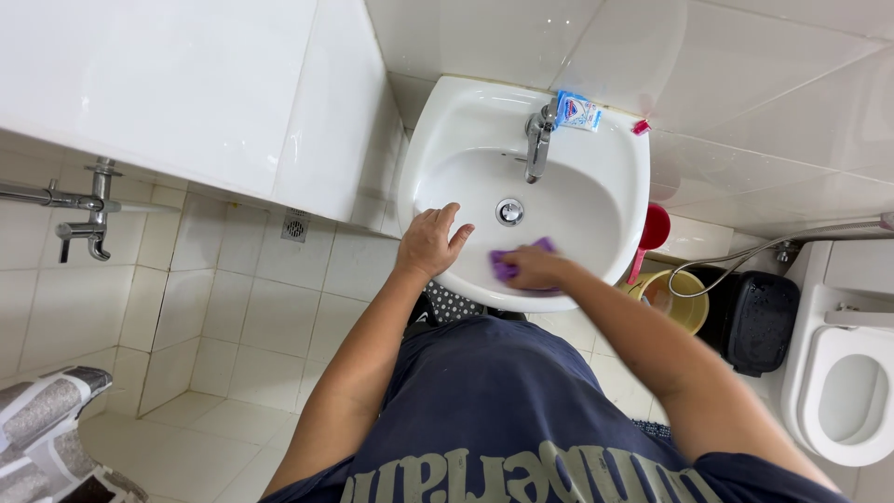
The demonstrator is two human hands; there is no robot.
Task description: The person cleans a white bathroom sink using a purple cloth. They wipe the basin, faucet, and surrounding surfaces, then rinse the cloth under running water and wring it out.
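White glazed ceramic forms the round wall-mounted basin (596, 200), seen from the single head view looking straight down. The right hand (533, 267) lies on the near inner slope of the bowl, fingers clenched over one purple cleaning cloth (509, 264), which is bunched beneath the palm and protrudes toward the drain, its long axis running roughly across the bowl. The left hand (431, 242) rests on the near-left rim, fingers spread and released, holding nothing; it sits just beside the cloth but apart from it, so the right hand is the nearer. One chrome drain (509, 211) lies just beyond both hands. One chrome tap (537, 142) stands at the back rim, one blue-and-white sachet (577, 112) beside it. Right of the basin: one yellow bucket (675, 300), one black bin (759, 317), one white toilet (843, 391).
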